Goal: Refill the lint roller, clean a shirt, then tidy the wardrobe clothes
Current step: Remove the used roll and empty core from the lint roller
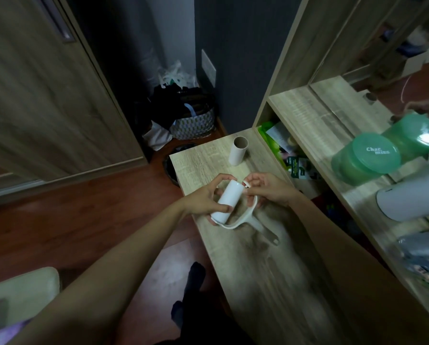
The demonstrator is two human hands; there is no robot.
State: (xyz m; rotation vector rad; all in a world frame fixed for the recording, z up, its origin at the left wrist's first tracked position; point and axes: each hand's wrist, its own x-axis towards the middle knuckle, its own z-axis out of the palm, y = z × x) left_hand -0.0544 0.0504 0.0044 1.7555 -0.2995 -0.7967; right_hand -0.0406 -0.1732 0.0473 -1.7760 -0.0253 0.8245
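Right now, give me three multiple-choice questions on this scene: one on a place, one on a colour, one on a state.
1. Where is the empty cardboard tube?
A. upright on the desk top, beyond the hands
B. on the floor
C. in a hand

2. What colour is the lidded tub on the shelf?
A. red
B. green
C. black

3. What state is the white refill roll in?
A. lying untouched on the desk
B. held in the left hand
C. standing on the shelf

Answers:
1 A: the tube stands on end on the wood, apart from both hands.
2 B: lid and body are translucent green.
3 B: the left hand's fingers wrap the roll while the right hand pinches the lint roller frame.
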